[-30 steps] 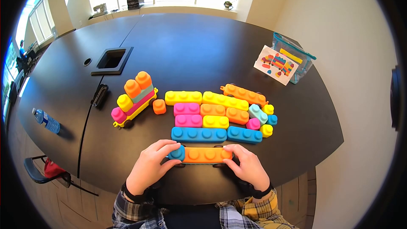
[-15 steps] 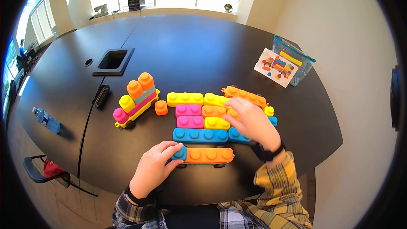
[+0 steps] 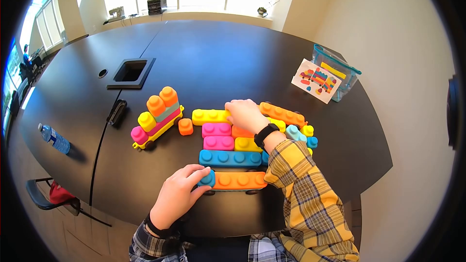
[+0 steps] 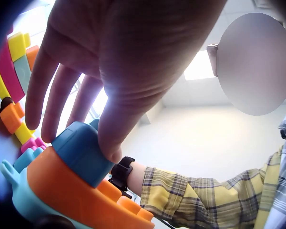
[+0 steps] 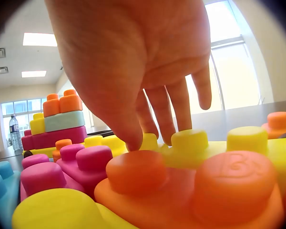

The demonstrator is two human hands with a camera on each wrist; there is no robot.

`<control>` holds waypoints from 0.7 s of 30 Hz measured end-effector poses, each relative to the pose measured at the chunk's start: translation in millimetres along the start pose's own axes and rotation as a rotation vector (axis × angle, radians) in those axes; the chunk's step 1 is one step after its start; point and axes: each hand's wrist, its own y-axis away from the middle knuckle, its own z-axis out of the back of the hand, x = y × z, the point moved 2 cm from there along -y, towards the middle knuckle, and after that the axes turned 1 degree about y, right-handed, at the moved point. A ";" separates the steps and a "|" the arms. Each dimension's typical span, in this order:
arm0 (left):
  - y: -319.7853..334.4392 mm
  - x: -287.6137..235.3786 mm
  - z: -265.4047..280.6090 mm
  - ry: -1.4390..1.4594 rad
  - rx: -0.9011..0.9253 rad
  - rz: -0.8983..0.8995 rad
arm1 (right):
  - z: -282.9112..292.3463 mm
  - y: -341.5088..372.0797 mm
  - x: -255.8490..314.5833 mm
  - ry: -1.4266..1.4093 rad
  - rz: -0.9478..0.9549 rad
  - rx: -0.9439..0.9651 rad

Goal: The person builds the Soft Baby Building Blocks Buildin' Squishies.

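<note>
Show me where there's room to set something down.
The widest patch is the table beyond the long yellow blocks, between the square opening and the picture card. Another lies right of the small blue block, out to the edge. The middle is crowded: block rows fill it between the orange-topped wagon and the right hand.

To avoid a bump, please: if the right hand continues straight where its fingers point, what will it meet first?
Probably the long yellow bricks directly below the right hand; whether it touches them is unclear.
</note>
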 end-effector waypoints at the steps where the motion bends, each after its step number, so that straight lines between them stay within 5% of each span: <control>1: -0.1 0.3 -0.3 0.002 -0.001 0.001 | 2.0 0.0 0.8 -0.016 -0.001 -0.019; 10: 1.2 5.9 -0.3 0.008 -0.009 -0.016 | 87.6 51.8 -10.8 -0.273 -0.198 -0.231; 15: -1.2 6.2 0.3 0.015 -0.025 -0.020 | 109.9 135.1 6.5 -0.651 -0.210 -0.406; 21: -1.3 8.3 -0.2 0.031 -0.029 -0.031 | 91.9 205.9 48.9 -0.755 -0.230 -0.287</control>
